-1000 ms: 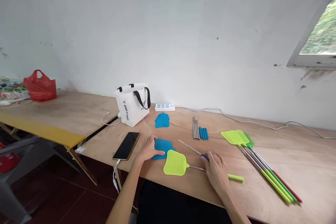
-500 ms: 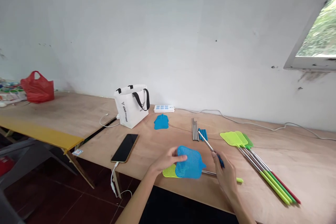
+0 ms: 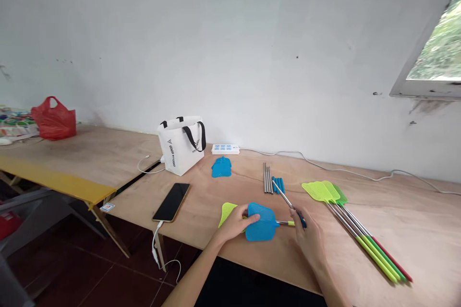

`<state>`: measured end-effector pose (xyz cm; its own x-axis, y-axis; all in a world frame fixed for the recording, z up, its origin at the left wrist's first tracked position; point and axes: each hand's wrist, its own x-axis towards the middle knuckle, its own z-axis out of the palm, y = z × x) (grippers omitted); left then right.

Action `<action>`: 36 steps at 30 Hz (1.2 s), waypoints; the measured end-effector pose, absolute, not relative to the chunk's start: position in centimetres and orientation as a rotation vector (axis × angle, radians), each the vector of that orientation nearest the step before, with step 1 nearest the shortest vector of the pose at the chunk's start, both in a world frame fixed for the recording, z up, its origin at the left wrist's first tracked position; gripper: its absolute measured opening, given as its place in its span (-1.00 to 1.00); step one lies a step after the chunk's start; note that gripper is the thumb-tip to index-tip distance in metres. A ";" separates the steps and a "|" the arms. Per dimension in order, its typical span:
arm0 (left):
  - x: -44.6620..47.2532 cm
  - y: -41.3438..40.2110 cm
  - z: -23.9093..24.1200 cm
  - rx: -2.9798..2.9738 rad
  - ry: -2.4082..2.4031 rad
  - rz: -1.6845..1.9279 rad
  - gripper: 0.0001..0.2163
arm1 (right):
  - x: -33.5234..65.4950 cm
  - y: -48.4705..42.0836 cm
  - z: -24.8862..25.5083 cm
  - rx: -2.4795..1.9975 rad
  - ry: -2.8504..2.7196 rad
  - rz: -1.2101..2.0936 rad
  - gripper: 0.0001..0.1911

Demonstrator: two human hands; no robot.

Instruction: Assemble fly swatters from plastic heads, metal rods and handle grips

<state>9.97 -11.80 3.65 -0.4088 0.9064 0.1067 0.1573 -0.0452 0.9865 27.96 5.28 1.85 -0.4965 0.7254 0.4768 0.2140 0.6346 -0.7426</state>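
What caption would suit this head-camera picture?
Left hand holding a blue perforated plastic swatter head, right hand a slim silver metal rod with dark-blue grip.

White bag (image 3: 183, 149): black "STUDIO", preceding word unclear.

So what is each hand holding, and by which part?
Left hand: blue fly swatter head, by the edge opposite its neck; whether also the lime swatter, I can't tell. Right hand: metal rod, by its blue grip.
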 end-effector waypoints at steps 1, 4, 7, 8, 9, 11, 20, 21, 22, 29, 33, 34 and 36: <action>9.5 -11.8 3.6 1.123 1.611 1.553 -0.59 | 28.0 5.5 1.6 -0.723 -2.034 0.776 -0.51; 8.3 -12.0 3.9 0.999 1.569 1.743 -0.56 | 28.1 6.0 1.0 -0.654 -2.061 0.725 -0.53; 7.3 -12.1 4.5 0.787 1.529 1.983 -0.52 | 28.1 6.0 0.8 -0.576 -2.118 0.700 -0.56; 7.0 -12.1 4.6 0.715 1.525 2.047 -0.50 | 28.1 5.9 0.8 -0.551 -2.139 0.700 -0.57; 6.7 -12.2 4.8 0.653 1.520 2.095 -0.49 | 28.1 5.8 0.7 -0.523 -2.161 0.704 -0.58; 6.2 -12.3 4.9 0.575 1.498 2.156 -0.49 | 28.0 5.5 0.7 -0.455 -2.195 0.708 -0.58; 6.2 -12.3 4.8 0.529 1.468 2.142 -0.48 | 27.9 4.7 1.3 -0.295 -2.222 0.650 -0.61; 6.2 -12.3 4.8 0.531 1.473 2.138 -0.48 | 27.9 4.7 1.4 -0.294 -2.222 0.647 -0.61; 6.2 -12.3 4.7 0.535 1.476 2.138 -0.48 | 28.0 4.7 1.4 -0.293 -2.227 0.643 -0.61; 6.2 -12.3 4.4 0.550 1.468 2.135 -0.50 | 28.0 4.5 1.5 -0.263 -2.310 0.608 -0.63; 6.3 -12.3 4.7 0.545 1.439 2.148 -0.48 | 28.1 4.5 1.4 -0.261 -2.284 0.612 -0.63; 6.4 -12.3 4.8 0.541 1.430 2.150 -0.48 | 28.1 4.5 1.4 -0.262 -2.272 0.618 -0.63; 6.5 -12.3 5.0 0.536 1.414 2.151 -0.47 | 28.1 4.6 1.3 -0.256 -2.270 0.612 -0.63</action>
